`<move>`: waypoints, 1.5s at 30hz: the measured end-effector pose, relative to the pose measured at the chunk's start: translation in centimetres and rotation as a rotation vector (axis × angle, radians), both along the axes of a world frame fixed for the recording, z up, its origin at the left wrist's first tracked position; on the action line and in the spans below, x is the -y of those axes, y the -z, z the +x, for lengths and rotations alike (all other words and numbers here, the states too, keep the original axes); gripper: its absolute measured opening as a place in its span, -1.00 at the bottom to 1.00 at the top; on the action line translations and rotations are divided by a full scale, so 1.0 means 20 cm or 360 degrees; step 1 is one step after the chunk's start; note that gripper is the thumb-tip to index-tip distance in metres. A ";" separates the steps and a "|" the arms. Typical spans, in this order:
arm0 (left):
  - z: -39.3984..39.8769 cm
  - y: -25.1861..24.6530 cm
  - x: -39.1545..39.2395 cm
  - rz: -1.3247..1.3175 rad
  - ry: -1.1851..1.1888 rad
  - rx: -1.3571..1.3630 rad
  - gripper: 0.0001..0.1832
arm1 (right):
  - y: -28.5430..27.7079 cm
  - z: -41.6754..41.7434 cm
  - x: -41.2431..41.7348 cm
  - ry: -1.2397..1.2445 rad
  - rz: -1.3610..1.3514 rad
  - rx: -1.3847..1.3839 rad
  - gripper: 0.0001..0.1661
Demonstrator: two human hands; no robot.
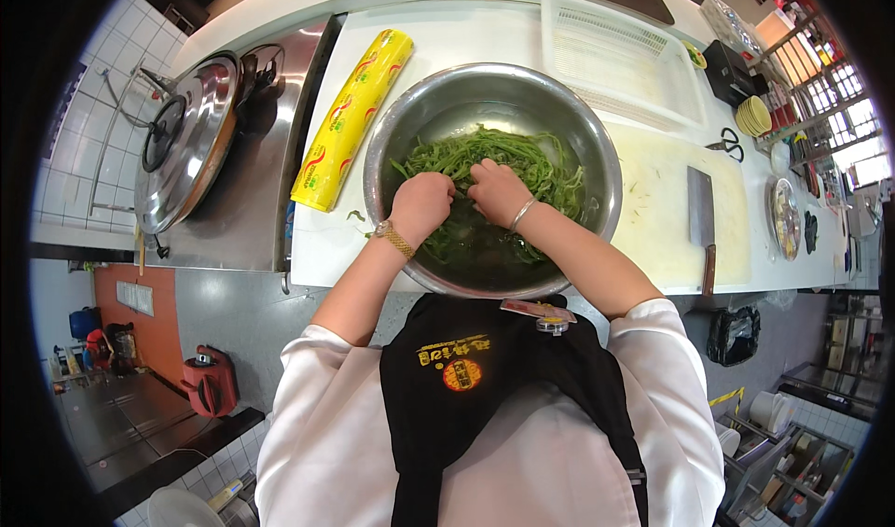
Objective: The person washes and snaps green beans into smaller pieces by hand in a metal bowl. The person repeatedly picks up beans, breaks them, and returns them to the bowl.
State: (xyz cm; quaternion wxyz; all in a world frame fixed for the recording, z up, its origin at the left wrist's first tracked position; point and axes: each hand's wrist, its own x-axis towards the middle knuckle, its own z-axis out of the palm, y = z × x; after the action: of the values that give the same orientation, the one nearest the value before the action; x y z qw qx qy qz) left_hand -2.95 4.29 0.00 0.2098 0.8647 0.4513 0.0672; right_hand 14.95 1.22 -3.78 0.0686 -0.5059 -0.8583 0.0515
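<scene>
A wide stainless steel basin [493,79] stands at the front of the white worktop. In it, long green vegetable strands [517,146] lie in water, heaped toward the far side. My left hand [421,205], with a gold watch on the wrist, is over the left part of the greens, fingers curled and pinching at strands. Close beside it, my right hand [498,192], with a silver bangle, has its fingertips in the greens. Both hands appear to grip strands, though the fingertips are partly hidden.
Left of the basin lies a yellow roll of cling film [353,121]. On the right, a cleaver [699,209] rests on a pale cutting board [643,177], with scissors [731,146] beyond. A white plastic basket [615,51] stands behind. Far left is a large lidded pan [199,142].
</scene>
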 end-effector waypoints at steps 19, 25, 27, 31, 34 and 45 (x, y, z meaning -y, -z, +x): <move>0.07 -0.05 0.14 -0.1354 -0.0224 0.1361 -0.72 | -0.33 0.09 0.18 0.0432 -0.0051 -0.1138 -0.83; 0.06 -0.02 0.15 -0.1703 -0.0275 0.1578 -0.74 | -0.31 0.09 0.21 0.0344 0.0331 -0.1027 -0.90; 0.07 0.00 0.15 -0.1828 -0.0363 0.1691 -0.75 | -0.31 0.07 0.22 0.0333 0.0482 -0.0995 -0.91; 0.12 0.01 0.21 -0.1909 -0.0558 0.1985 -0.79 | -0.33 0.04 0.25 0.0304 0.0724 -0.0921 -0.88; 0.14 0.05 0.24 -0.1910 -0.0628 0.2114 -0.82 | -0.34 0.05 0.25 0.0269 0.0747 -0.0928 -0.84; 0.14 0.02 0.27 -0.1917 -0.0576 0.2102 -0.82 | -0.34 0.06 0.31 0.0451 0.0377 -0.1398 -0.85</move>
State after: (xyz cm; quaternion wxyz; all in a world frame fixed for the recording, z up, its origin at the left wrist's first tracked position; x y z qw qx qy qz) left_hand -0.05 -1.02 -0.34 0.8279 0.3107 0.3269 0.3335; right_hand 16.10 -5.07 3.01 0.4884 -0.5372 -0.6706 0.1523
